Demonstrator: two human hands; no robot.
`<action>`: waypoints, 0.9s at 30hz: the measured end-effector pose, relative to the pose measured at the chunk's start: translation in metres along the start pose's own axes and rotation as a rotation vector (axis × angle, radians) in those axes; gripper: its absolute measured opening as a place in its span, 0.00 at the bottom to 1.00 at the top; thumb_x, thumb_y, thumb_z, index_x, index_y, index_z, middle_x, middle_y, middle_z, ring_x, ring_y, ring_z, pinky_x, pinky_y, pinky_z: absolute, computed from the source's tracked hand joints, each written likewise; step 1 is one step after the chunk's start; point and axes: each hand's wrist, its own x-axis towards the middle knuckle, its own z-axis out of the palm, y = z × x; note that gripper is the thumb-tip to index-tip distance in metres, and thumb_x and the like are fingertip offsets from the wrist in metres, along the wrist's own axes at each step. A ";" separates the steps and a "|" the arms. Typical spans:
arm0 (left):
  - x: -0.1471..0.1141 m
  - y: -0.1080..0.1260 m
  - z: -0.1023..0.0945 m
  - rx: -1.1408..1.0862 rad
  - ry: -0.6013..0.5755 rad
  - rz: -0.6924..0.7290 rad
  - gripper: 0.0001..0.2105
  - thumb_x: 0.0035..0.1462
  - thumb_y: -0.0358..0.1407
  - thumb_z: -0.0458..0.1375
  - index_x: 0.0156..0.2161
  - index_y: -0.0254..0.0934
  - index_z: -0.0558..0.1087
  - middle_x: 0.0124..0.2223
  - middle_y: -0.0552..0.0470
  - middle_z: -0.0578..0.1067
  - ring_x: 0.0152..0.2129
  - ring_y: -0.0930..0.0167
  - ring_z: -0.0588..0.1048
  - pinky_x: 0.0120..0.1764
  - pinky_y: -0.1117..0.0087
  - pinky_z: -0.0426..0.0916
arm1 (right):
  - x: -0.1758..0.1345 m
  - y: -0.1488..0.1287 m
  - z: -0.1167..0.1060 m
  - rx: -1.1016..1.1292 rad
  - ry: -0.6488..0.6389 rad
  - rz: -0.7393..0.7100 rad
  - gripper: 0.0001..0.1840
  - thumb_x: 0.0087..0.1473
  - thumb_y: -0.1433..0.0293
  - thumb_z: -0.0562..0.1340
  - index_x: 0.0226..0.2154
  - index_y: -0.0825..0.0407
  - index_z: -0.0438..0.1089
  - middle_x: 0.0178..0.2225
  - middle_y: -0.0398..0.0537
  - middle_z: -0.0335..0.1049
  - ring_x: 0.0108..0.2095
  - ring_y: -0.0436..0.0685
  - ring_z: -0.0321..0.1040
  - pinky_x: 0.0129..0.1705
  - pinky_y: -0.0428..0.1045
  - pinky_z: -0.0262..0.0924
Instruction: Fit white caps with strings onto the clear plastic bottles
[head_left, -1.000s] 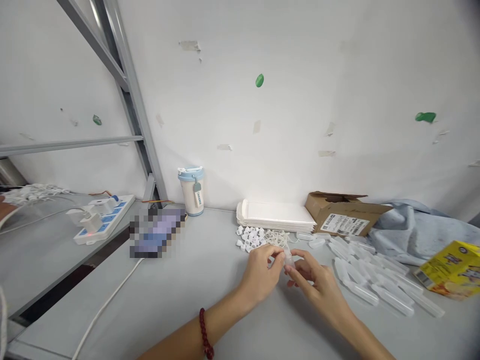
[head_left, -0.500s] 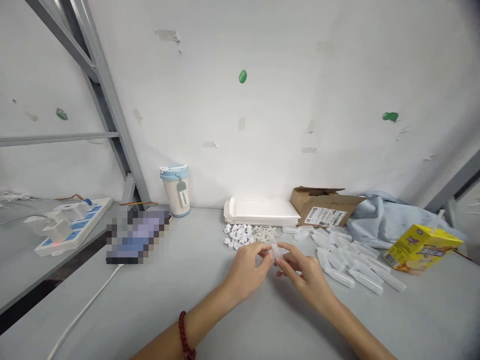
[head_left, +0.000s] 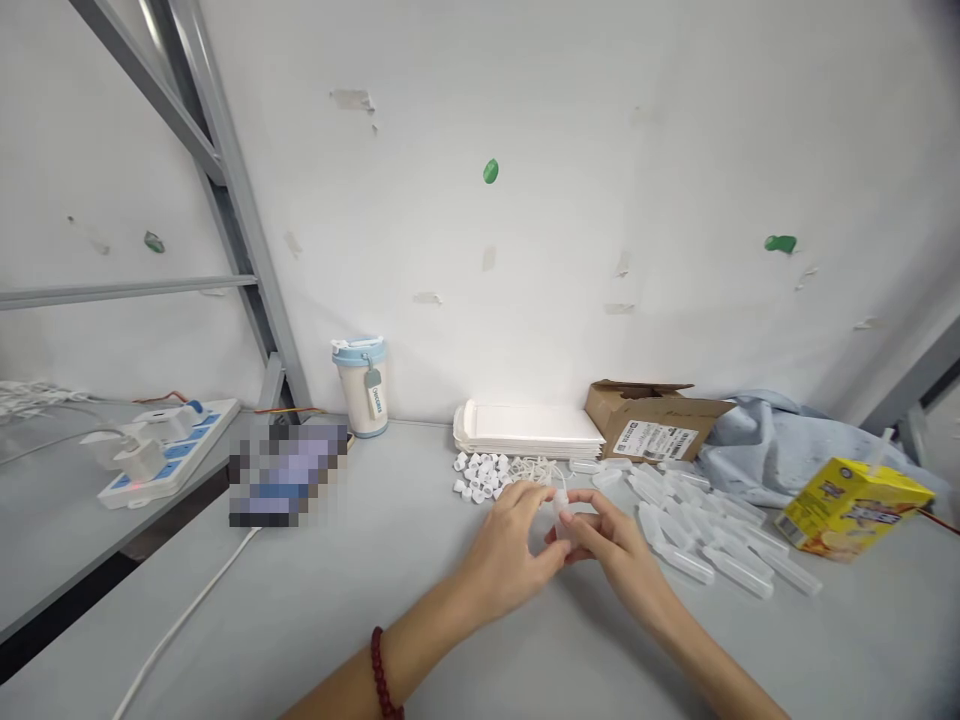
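Observation:
A small translucent plastic bottle with a thin white nozzle on top is held upright between both hands, above the grey table. My right hand grips its body from the right with thumb and fingers. From the left, my left hand curves around it, index fingertip near the neck and thumb low at the body; part of the bottle is hidden. Just beyond lie a pile of white caps and a pile of thin white nozzles. To the right are several loose translucent bottles.
Behind the piles are a stack of white trays and an open cardboard box. A yellow drink carton and bluish cloth are at right. A tumbler, phone and power strip are at left.
My left thumb and index finger have spread from a pinch at the bottle's top to a wider hold, the thumb now lower. The view has shifted slightly.

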 end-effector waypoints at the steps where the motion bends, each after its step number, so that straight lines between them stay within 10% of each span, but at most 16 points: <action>1: 0.000 0.000 -0.001 0.021 -0.006 0.032 0.19 0.49 0.29 0.58 0.48 0.37 0.66 0.48 0.46 0.70 0.46 0.64 0.67 0.49 0.61 0.65 | 0.000 -0.001 0.001 0.028 -0.013 0.016 0.19 0.50 0.55 0.60 0.39 0.52 0.63 0.21 0.42 0.69 0.28 0.56 0.70 0.34 0.52 0.66; 19: 0.001 0.000 -0.006 0.449 -0.072 0.186 0.13 0.51 0.32 0.59 0.44 0.38 0.67 0.46 0.49 0.71 0.46 0.62 0.66 0.46 0.59 0.63 | 0.005 0.009 0.007 -0.045 -0.108 0.007 0.21 0.51 0.53 0.57 0.37 0.53 0.59 0.18 0.39 0.67 0.18 0.53 0.68 0.21 0.46 0.58; 27: -0.030 -0.013 -0.043 0.434 -0.256 0.189 0.17 0.48 0.31 0.61 0.45 0.39 0.68 0.45 0.50 0.71 0.43 0.65 0.66 0.46 0.62 0.62 | 0.000 0.015 0.023 -0.545 -0.273 -0.095 0.17 0.60 0.58 0.48 0.35 0.53 0.64 0.18 0.40 0.66 0.19 0.50 0.62 0.25 0.45 0.55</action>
